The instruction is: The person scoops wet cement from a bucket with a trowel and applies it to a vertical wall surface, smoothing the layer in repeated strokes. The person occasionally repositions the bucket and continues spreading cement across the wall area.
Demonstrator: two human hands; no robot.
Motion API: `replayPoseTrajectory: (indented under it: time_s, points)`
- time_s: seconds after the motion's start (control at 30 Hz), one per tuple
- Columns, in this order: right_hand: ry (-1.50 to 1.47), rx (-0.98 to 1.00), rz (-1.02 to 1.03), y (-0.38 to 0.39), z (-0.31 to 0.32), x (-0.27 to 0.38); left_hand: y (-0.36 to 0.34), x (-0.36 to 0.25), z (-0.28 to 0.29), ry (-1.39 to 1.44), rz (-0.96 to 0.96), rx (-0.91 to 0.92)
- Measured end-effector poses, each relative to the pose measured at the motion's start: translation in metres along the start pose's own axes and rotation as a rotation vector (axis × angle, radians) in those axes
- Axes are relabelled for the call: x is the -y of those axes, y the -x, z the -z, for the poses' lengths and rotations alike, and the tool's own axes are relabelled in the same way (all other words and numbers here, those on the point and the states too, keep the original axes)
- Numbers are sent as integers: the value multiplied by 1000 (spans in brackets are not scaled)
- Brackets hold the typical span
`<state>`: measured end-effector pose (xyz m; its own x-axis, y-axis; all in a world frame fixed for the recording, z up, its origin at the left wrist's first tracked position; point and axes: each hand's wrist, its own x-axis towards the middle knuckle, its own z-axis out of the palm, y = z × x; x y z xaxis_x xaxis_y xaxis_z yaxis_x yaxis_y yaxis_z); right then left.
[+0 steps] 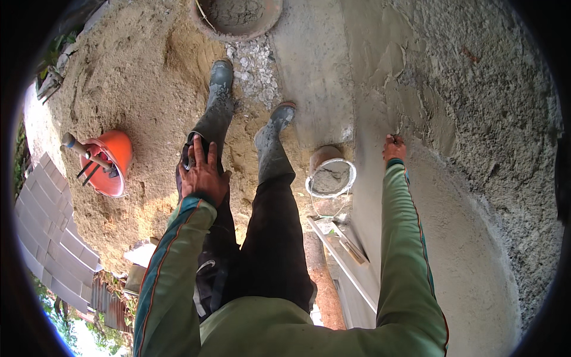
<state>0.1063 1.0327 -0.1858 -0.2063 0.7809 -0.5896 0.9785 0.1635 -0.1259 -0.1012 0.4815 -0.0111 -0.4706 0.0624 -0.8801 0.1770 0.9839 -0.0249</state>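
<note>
My left hand [204, 174] rests flat on my left thigh, fingers spread, holding nothing. My right hand [394, 147] is stretched out in a green sleeve and pressed against the grey plastered wall [476, 125], with its fingers curled. Whatever it may hold is hidden by the hand. Between my legs and the wall stands a small white-rimmed bucket [331, 177] with grey mortar in it. My feet are in grey rubber boots [220, 80] on sandy ground.
An orange bucket [114, 159] with a wooden-handled tool in it sits on the sand pile [137, 71] at left. A round pan of mortar [238, 15] lies ahead, with gravel [256, 65] before it. A long metal straightedge [344, 265] and a rusty pipe [324, 279] lie by the wall's foot.
</note>
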Motion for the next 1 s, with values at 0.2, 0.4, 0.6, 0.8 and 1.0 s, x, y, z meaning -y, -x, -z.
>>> replayPoseTrajectory:
  time_s: [0.2, 0.4, 0.6, 0.8, 1.0]
  points:
    - [167, -108, 140, 66, 27, -96, 0, 5, -8, 44, -10, 15]
    - [-411, -62, 76, 86, 32, -26, -1, -3, 6, 11, 2, 17]
    - [-577, -165, 182, 153, 86, 18, -2, 0, 15, 27, -15, -20]
    - [-632, -118, 195, 201, 157, 69, -3, -9, 24, 24, -5, -68]
    - [-800, -35, 143, 244, 203, 34, -4, -5, 27, 12, -3, 9]
